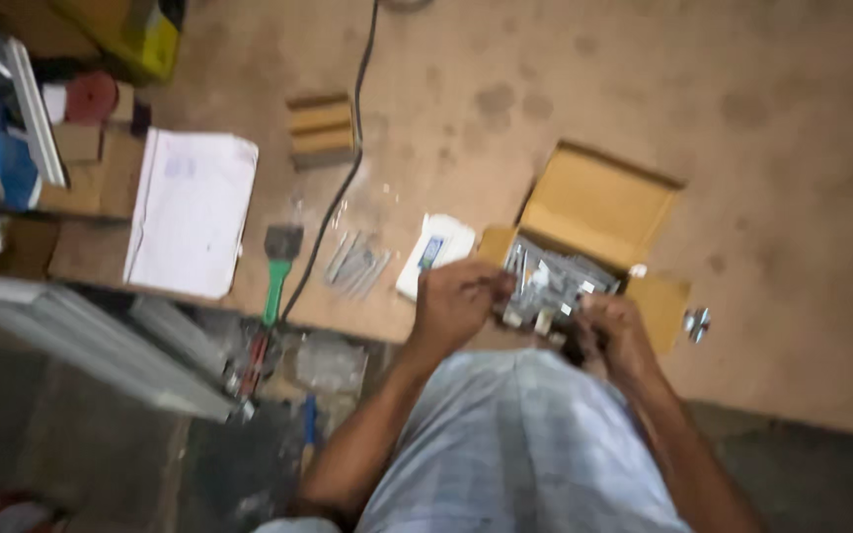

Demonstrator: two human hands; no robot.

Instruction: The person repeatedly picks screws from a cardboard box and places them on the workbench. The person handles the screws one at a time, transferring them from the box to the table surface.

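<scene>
An open cardboard box (599,202) lies on the brown floor, filled with several small shiny metal parts in clear packets (555,281). My left hand (454,301) is curled at the box's near left corner, fingers closed on a packet of parts. My right hand (614,331) is at the box's near edge, fingers bent over the parts; the frame is too blurred to tell what it grips. Both forearms reach forward over my checked shorts (515,444).
A white packet (434,252) and loose metal rods (355,265) lie left of the box. A green-handled tool (276,266), a black cable (343,178), a wooden block (320,128), white paper (193,210) and clutter sit further left. A small metal piece (695,322) lies right of the box.
</scene>
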